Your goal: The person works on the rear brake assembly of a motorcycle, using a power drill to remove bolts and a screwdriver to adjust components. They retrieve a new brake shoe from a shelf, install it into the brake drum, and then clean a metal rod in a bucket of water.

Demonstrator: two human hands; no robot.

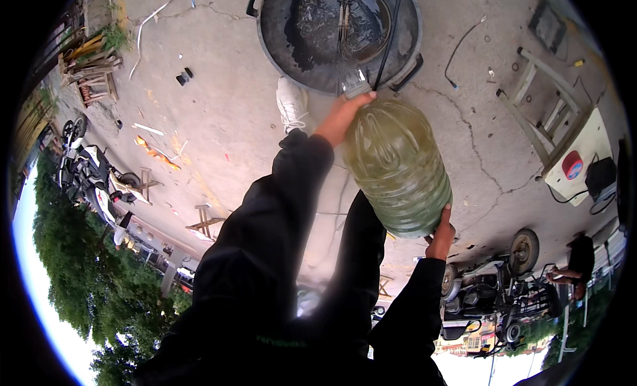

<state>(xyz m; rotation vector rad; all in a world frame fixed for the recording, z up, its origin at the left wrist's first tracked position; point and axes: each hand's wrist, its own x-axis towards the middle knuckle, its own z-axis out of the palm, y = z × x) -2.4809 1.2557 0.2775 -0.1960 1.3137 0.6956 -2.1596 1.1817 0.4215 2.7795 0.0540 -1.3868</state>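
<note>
A big clear plastic bottle (397, 167) with murky greenish liquid lies tilted in front of me, its mouth pointing at a wide dark round pan (275, 44). My left hand (341, 119) is closed round the bottle's neck. Fingers of my right hand (440, 237) grip the base at the near right. The bottle's mouth is over the pan's near rim, where clear liquid seems to run out. Dark, wet-looking liquid (318, 21) stands in the pan. A thin black rod or hose (390, 37) crosses the pan's right side, its lower end beside the bottle neck.
My white shoe (290, 104) is against the pan's near left. To the right stand a wooden frame (547, 107) and a pale board (587, 157) with a red roll. A black cable (460, 51) lies on cracked concrete. Motorcycles (99, 173) and a person (577, 266) appear farther off.
</note>
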